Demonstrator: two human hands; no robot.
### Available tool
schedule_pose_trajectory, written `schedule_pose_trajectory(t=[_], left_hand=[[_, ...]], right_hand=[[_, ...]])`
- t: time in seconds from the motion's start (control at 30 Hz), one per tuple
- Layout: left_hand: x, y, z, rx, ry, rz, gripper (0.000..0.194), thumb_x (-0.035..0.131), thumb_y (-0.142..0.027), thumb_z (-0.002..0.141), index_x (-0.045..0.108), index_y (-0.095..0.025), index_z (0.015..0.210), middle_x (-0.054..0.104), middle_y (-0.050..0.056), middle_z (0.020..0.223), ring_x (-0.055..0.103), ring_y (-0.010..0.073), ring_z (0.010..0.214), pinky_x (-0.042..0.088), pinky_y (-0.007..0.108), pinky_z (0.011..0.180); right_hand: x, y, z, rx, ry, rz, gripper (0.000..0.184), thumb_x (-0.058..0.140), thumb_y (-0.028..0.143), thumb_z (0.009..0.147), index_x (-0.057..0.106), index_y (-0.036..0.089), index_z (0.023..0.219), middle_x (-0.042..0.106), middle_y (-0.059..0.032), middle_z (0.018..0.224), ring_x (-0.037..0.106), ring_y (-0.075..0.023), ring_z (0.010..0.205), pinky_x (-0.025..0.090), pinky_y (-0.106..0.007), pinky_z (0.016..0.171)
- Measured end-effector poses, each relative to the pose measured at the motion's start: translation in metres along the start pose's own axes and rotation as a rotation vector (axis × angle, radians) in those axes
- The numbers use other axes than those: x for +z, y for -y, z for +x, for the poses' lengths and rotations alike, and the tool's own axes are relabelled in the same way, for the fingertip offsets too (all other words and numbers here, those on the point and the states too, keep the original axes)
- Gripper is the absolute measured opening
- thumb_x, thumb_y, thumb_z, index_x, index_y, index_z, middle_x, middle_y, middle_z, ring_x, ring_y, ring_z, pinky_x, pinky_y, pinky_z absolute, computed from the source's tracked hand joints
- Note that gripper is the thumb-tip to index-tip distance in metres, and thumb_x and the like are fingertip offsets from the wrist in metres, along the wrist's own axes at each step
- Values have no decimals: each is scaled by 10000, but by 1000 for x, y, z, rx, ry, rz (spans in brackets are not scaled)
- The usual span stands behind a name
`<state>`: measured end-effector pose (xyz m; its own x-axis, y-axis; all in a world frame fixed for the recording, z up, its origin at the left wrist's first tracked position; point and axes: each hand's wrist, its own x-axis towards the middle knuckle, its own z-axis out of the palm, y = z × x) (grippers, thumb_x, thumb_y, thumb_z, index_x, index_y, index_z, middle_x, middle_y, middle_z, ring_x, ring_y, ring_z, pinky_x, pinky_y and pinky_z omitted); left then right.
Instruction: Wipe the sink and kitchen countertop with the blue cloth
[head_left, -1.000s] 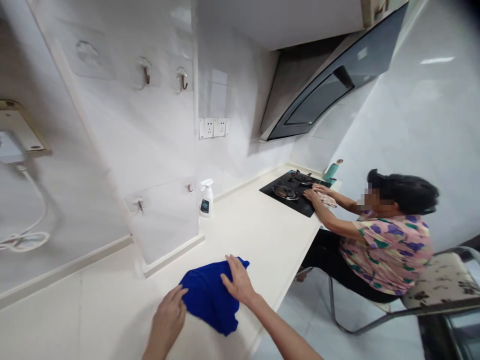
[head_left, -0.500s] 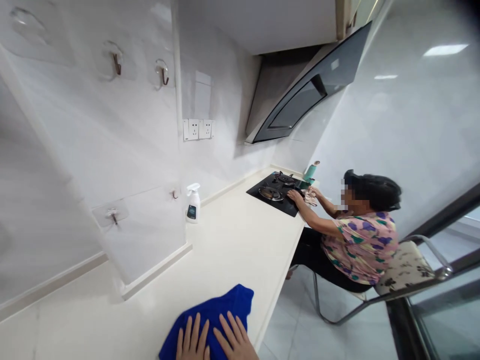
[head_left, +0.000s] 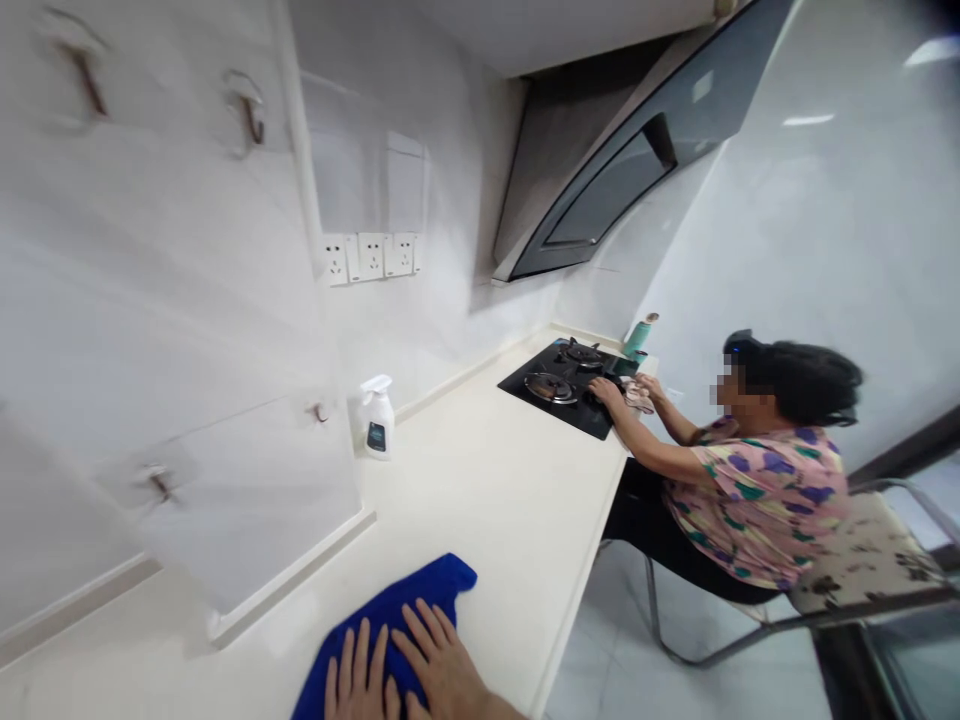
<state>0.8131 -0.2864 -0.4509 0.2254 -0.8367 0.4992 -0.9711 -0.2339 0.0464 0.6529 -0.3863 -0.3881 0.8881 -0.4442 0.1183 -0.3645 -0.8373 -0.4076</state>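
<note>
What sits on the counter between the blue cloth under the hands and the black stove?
Nothing: in the head view the counter is bare between the blue cloth and the stove. The spray bottle stands off by the wall.

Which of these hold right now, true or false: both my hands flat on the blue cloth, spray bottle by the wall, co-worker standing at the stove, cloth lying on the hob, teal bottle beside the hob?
1. Both hands lie flat on the blue cloth. True: the left hand and right hand press side by side on the blue cloth.
2. The spray bottle stands on the counter by the wall. True.
3. The other person stands at the stove. False: they sit on a chair, hands at the hob.
4. The blue cloth lies on the hob. False: it lies on the white counter, well apart from it.
5. A teal bottle stands beside the hob. True.
</note>
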Motion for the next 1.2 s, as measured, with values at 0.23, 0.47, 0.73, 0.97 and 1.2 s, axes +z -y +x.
schedule_pose_trajectory(t=[0.23, 0.47, 0.73, 0.97, 1.2], left_hand=[[13, 8, 90, 9, 105, -64, 542, 396, -266, 901, 490, -237, 1434, 434, 93, 1546, 342, 280, 1447, 295, 537, 1177], [43, -51, 146, 88, 170, -165, 499, 345, -285, 956, 500, -221, 1426, 435, 123, 1539, 348, 326, 1444, 298, 575, 1165], [61, -174, 158, 334, 240, -332, 509, 351, -283, 970, 428, -246, 1473, 373, 105, 1578, 324, 305, 1464, 292, 545, 1182], [62, -214, 128, 497, 102, -332, 552, 388, -292, 959, 346, -261, 1508, 388, 79, 1574, 329, 276, 1464, 314, 496, 1177], [34, -178, 85, 563, -77, -249, 619, 450, -273, 922, 314, -251, 1526, 377, 54, 1584, 297, 243, 1478, 306, 438, 1177]], right_hand=[[-26, -26, 45, 134, -34, 56, 718, 440, 517, 947, 209, 222, 1559, 153, -78, 1647, 96, -291, 1528, 160, -535, 1251], [-58, -95, 25, 313, -65, 73, 612, 418, 475, 958, 301, 289, 1529, 186, -34, 1649, 100, -255, 1530, 109, -509, 1258], [-81, -158, -78, 625, -151, -33, 608, 459, 422, 929, 323, 343, 1516, 192, 1, 1649, 114, -264, 1529, 105, -537, 1252], [-66, -154, -136, 722, -212, -121, 633, 451, 268, 897, 336, 256, 1520, 192, -48, 1645, 99, -291, 1528, 234, -527, 1239], [-31, -99, -139, 728, -228, -95, 705, 490, 255, 866, 284, 244, 1540, 110, -54, 1649, 31, -311, 1524, 214, -532, 1248]])
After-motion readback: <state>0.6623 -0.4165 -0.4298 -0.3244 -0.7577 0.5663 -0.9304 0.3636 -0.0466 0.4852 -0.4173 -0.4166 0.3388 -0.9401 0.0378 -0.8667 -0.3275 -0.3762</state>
